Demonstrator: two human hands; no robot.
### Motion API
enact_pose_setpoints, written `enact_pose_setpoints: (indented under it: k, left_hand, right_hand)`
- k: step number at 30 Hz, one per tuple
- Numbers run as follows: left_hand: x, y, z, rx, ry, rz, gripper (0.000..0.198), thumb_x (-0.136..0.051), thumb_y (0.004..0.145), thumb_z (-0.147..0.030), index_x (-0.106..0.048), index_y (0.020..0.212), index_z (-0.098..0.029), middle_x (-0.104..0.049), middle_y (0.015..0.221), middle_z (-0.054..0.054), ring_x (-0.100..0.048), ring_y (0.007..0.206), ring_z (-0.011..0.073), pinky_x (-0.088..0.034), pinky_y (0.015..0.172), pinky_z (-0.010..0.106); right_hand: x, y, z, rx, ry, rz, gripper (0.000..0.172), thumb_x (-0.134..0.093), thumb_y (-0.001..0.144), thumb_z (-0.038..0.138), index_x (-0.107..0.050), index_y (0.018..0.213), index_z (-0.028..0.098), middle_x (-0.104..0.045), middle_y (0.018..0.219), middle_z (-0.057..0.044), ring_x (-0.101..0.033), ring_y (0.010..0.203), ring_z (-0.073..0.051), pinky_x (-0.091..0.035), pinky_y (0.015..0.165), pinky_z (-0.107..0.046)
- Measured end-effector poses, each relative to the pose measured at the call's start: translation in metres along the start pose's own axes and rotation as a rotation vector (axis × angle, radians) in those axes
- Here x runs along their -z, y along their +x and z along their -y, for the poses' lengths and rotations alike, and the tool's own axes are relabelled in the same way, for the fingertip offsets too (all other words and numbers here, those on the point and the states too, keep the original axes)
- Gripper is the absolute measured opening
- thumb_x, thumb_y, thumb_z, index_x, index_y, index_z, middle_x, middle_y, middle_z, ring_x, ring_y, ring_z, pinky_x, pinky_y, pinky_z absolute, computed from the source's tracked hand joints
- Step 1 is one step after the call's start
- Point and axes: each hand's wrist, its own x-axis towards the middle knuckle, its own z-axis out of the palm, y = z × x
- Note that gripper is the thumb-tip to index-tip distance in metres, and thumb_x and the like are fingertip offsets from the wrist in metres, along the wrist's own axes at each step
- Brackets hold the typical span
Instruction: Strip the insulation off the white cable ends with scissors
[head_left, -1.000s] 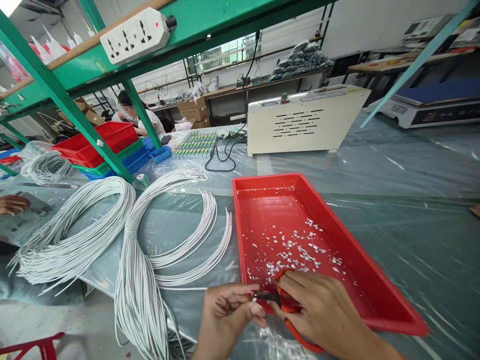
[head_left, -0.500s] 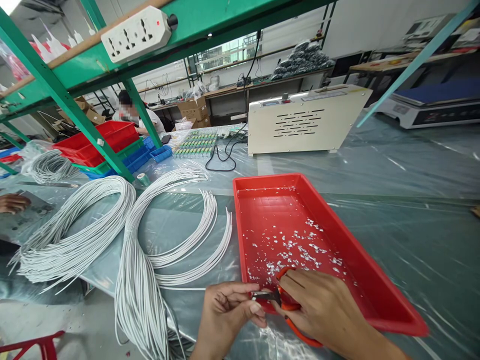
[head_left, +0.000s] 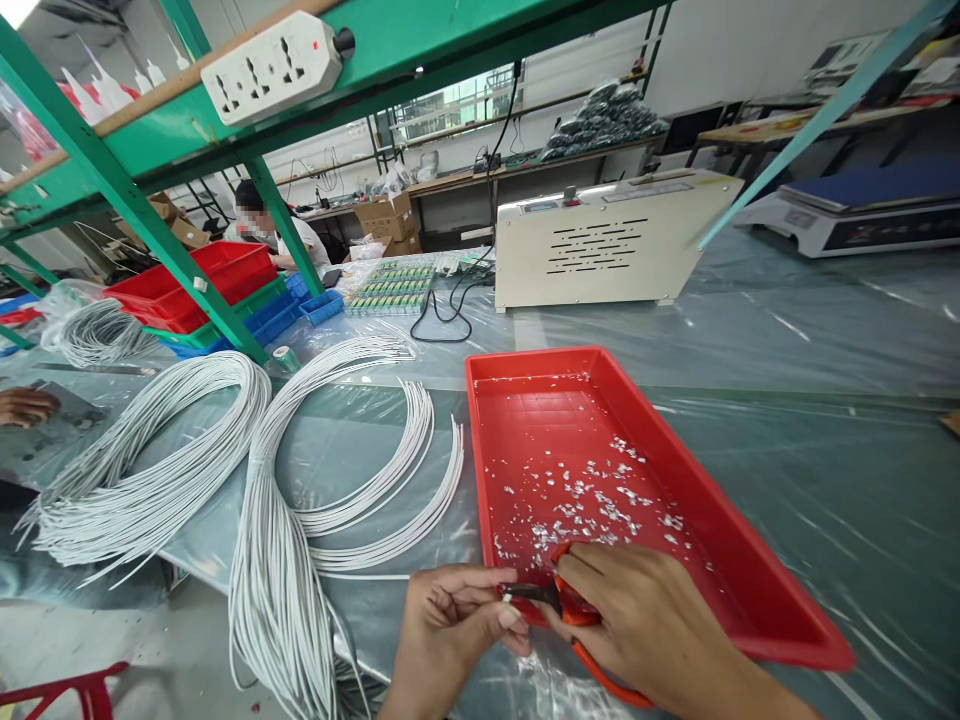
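My right hand is wrapped round a pair of scissors with orange handles and dark blades. The blades point left and meet the fingertips of my left hand. Those fingers pinch the end of a white cable; only its small tip shows, at the blades. Both hands are over the near left corner of a red tray. White and clear scraps lie scattered across the tray's floor. Left of my hands, a big bundle of white cables curves over the table edge.
Another coil of white cables lies further left, near another person's hand. A beige machine stands behind the tray. Red, green and blue bins are stacked at the back left beside a green shelf post.
The scissors' handles have come closer together and the blades look more closed at the cable end. My left hand has hardly moved.
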Motion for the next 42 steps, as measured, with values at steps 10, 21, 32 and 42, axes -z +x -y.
enact_pose_setpoints:
  k: [10, 21, 32, 42]
  left_hand:
    - [0.000, 0.001, 0.002, -0.035, 0.000, -0.008, 0.018, -0.077, 0.065, -0.020, -0.074, 0.082, -0.015, -0.072, 0.057, 0.003, -0.066, 0.046, 0.0131, -0.055, 0.048, 0.018]
    - [0.001, -0.001, 0.003, -0.060, 0.015, 0.025, 0.018, -0.074, 0.069, -0.020, -0.074, 0.087, -0.016, -0.073, 0.060, 0.003, -0.067, 0.049, 0.0119, -0.054, 0.050, 0.017]
    - [0.000, -0.004, 0.001, -0.088, -0.028, 0.022, 0.010, -0.070, 0.074, -0.021, -0.066, 0.077, -0.012, -0.072, 0.059, 0.005, -0.066, 0.048, 0.0125, -0.053, 0.049, 0.018]
    - [0.004, -0.004, 0.003, -0.065, 0.024, 0.056, 0.016, -0.065, 0.078, -0.029, -0.067, 0.077, -0.013, -0.069, 0.057, 0.004, -0.063, 0.037, 0.0117, -0.046, 0.038, 0.014]
  right_hand:
    - [-0.002, -0.004, 0.002, 0.042, -0.042, -0.123, 0.044, -0.036, 0.093, 0.027, -0.052, 0.054, 0.018, -0.049, 0.047, 0.000, -0.044, 0.044, -0.014, -0.024, 0.049, -0.028]
    - [0.000, -0.002, 0.008, -0.062, 0.245, -0.088, 0.037, -0.050, 0.086, 0.028, -0.045, 0.050, 0.019, -0.041, 0.045, 0.004, -0.036, 0.040, -0.010, -0.025, 0.042, -0.024]
    - [0.001, 0.009, 0.019, -0.493, 0.963, 0.182, 0.013, -0.059, 0.078, 0.028, -0.065, 0.082, 0.017, -0.064, 0.067, -0.001, -0.058, 0.060, -0.016, -0.045, 0.057, -0.023]
    - [-0.004, 0.010, 0.014, -0.206, 0.847, 0.101, 0.012, -0.056, 0.080, 0.019, -0.068, 0.082, 0.019, -0.059, 0.059, 0.001, -0.054, 0.054, -0.014, -0.039, 0.053, -0.024]
